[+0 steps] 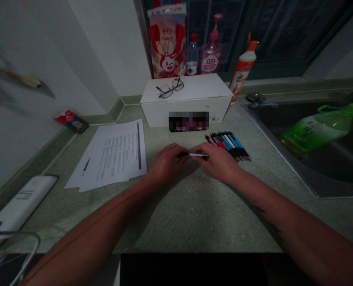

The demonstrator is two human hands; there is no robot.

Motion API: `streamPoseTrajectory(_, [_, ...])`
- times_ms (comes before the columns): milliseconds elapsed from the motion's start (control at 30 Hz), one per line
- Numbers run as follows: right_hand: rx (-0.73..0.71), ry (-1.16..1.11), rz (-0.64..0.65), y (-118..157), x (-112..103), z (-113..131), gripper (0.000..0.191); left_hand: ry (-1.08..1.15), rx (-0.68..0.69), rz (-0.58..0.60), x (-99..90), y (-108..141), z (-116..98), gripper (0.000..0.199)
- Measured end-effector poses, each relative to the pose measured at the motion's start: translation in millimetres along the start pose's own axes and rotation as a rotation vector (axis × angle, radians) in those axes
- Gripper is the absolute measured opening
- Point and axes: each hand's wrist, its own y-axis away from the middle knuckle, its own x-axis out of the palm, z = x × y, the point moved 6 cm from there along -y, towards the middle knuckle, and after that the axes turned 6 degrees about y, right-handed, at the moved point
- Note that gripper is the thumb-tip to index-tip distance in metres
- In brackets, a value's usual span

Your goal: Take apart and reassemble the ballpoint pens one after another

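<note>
Over the middle of the counter, my left hand [166, 162] and my right hand [216, 159] hold a slim black-and-white pen [198, 155] level between them. The fingers of my left hand pinch its black end, while my right hand's fingers close round the white part and the other end. Just beyond my right hand lies a row of several pens [230, 143], with red, blue, white and black barrels side by side. My right hand hides some of their near ends.
Printed sheets [117, 155] lie on the left, near a white power strip [24, 202]. Behind my hands stands a white box [191, 104] with glasses [170, 88] on top and a phone-like object [189, 122] in front. On the right, a green bottle [316, 127] lies in the sink [307, 174].
</note>
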Motion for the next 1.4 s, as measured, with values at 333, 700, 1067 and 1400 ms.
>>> streamPoseTrajectory(333, [-0.031, -0.021, 0.001, 0.6, -0.1, 0.3, 0.018, 0.001, -0.014, 0.005, 0.0, 0.4, 1.0, 0.011])
streamPoseTrajectory(700, [-0.027, -0.002, 0.013, 0.8, -1.9, 2.6, 0.021, -0.007, -0.004, 0.009, -0.3, 0.2, -0.9, 0.011])
streamPoseTrajectory(1067, [-0.037, 0.007, 0.004, 0.4, -0.9, 1.7, 0.018, -0.011, 0.003, 0.006, 0.5, 0.0, -0.9, 0.011])
streamPoseTrajectory(1400, [-0.008, 0.006, 0.014, 1.1, -0.6, -0.4, 0.015, -0.013, -0.012, 0.020, -0.8, 0.0, -1.8, 0.011])
